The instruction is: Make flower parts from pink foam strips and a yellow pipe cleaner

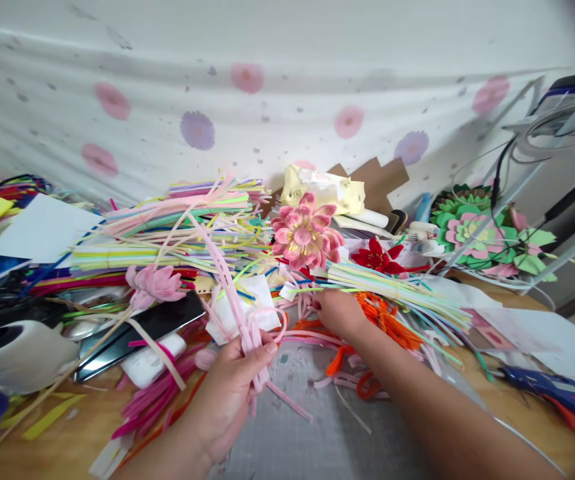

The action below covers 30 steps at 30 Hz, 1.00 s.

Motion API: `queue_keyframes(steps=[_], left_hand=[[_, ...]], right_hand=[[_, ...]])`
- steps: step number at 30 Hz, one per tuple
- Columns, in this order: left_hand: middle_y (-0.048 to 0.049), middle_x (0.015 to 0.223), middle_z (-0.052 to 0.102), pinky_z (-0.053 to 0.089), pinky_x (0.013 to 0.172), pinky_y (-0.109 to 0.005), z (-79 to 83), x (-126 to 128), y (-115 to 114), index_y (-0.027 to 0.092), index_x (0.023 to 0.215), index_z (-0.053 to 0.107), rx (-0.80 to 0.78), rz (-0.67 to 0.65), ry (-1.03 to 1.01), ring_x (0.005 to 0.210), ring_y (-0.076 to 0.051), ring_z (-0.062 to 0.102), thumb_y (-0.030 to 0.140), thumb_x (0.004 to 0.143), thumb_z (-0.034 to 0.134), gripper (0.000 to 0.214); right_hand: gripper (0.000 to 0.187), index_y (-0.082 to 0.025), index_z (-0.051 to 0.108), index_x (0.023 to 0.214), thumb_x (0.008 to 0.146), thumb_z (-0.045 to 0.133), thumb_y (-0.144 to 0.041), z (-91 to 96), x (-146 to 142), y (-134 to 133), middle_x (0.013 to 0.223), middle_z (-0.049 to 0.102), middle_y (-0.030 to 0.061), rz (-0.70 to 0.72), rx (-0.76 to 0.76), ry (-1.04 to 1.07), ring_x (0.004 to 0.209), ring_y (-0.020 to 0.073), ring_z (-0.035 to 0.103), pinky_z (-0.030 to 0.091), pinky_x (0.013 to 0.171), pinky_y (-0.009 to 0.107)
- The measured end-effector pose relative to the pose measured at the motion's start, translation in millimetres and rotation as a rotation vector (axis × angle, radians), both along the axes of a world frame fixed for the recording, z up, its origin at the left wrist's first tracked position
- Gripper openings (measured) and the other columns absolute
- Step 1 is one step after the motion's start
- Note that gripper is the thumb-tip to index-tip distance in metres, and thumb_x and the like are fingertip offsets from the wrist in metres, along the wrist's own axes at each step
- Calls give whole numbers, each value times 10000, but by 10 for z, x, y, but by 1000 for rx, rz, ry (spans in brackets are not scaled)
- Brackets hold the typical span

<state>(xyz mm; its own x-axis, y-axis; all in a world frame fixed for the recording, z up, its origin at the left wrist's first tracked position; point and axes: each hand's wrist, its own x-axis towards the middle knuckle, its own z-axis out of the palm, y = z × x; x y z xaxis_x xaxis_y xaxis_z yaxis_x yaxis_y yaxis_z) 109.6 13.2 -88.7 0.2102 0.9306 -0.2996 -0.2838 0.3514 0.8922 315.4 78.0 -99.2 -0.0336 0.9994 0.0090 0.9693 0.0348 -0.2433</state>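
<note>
My left hand (235, 383) is closed around a bunch of light pink pipe cleaners (247, 333), whose ends stick up and trail down past the fingers. My right hand (335, 310) reaches forward into the heap, its fingers curled among loose pink pipe cleaners (307, 308) beside a pile of orange ones (385, 317). What those fingers hold is hidden. A pink paper flower (306, 232) stands just beyond both hands. A grey cutting mat (312, 427) lies under my arms.
Bundles of pastel straws (167, 230) cover the left and middle. A dark tablet (142, 327), a tape dispenser (12, 350), a red flower (380, 257), a green and pink paper flower (482, 240) and a blue glue gun (552, 390) lie around. A flowered cloth (267, 87) hangs behind.
</note>
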Motion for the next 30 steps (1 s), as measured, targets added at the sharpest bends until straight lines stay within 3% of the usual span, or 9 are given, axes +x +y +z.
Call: queue_keyframes(steps=[6,8,11,13,15,18,21,26,30], left_hand=[[31,637,540,319,517,-205,-31,-1,-1,170,808,621,-14,47,22,570,-83,431,303,675,711,209],[13,667,572,334,535,-213,-32,3,-7,169,821,635,-11,42,40,611,-99,469,319,682,704,216],[-20,707,618,325,516,-212,-31,19,-29,160,830,657,3,0,79,632,-112,494,362,691,689,247],[-8,670,612,293,474,-202,-40,34,-48,166,850,663,2,-50,57,567,-95,462,371,687,693,264],[21,597,570,253,439,-192,-51,48,-61,168,829,657,-1,-93,30,501,-73,409,357,685,701,241],[37,554,535,261,444,-185,-47,59,-65,153,746,634,12,-104,53,492,-68,409,313,681,709,189],[7,613,603,279,453,-187,-19,53,-58,150,792,626,-2,-61,85,518,-81,449,293,691,694,188],[-24,700,660,274,449,-181,-13,16,-33,157,860,600,1,-50,121,543,-84,443,299,736,643,193],[11,655,609,289,452,-177,-8,5,-12,152,785,600,3,-9,114,520,-71,428,296,705,674,180]], right_hand=[[86,-163,547,762,724,471,-177,140,64,-251,682,617,16,-67,48,374,614,137,578,414,533,217],[52,-172,486,768,736,473,-210,209,-10,-399,624,581,-13,-60,20,679,507,107,536,404,480,204],[183,-177,455,745,703,591,-292,233,-256,-606,550,520,-50,-39,-98,1326,411,73,448,368,436,195],[261,-166,482,720,654,681,-322,203,-440,-693,546,500,-60,-21,-140,1522,425,57,422,348,439,180],[256,-155,524,715,655,700,-332,177,-538,-706,578,507,-53,35,-131,1473,471,59,435,353,460,174],[154,-163,609,827,767,587,-304,199,-401,-550,688,596,-18,162,-132,1056,586,95,529,410,537,192],[214,-187,643,937,822,462,-199,239,-65,-231,875,662,25,8,35,562,804,148,591,431,713,243],[133,-165,657,788,675,592,-139,68,112,250,801,666,78,-131,36,411,866,250,593,393,782,344],[234,-163,598,842,616,600,-102,-14,41,330,768,644,78,-220,74,466,816,263,595,410,724,362]])
